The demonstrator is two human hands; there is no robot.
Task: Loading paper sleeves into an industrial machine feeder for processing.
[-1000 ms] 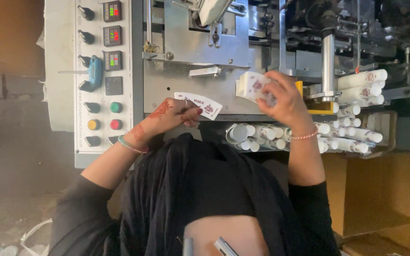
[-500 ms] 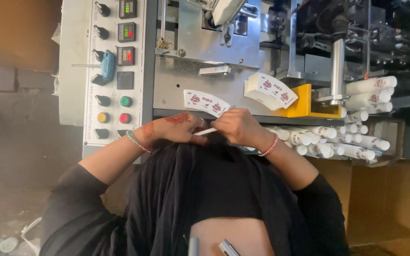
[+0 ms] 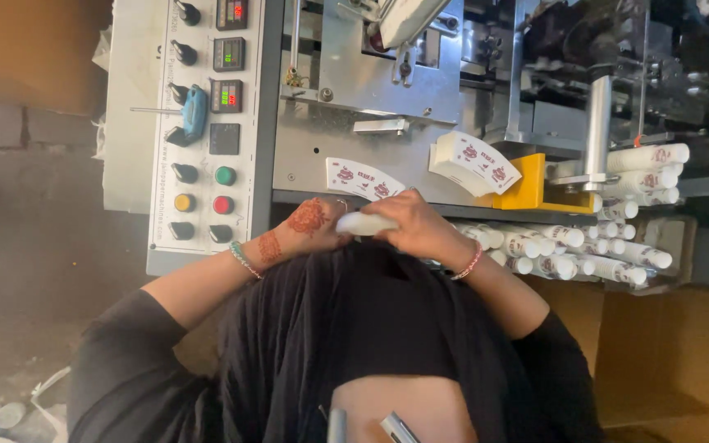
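- The left hand (image 3: 309, 223) and right hand (image 3: 416, 226) meet just in front of the machine's ledge (image 3: 420, 209), both closed on one small white piece (image 3: 365, 223) held between them (it looks like a rolled or folded blank, though I cannot tell which).
- One flat printed blank (image 3: 363, 180) lies on the machine face just above the hands, apart from them and not gripped.
- A stack of blanks (image 3: 473, 162) sits in the yellow holder (image 3: 527, 182) to the right, so the feed looks loaded.
- Finished cup stacks (image 3: 609, 246) lie in rows further right, some on the upper rail beside the steel post (image 3: 598, 123); a good share of output seems already made.
- My judgement: the white piece is still being worked by hand and the loose blank remains unplaced.
- The control panel (image 3: 203, 123) with its buttons stands left, untouched.
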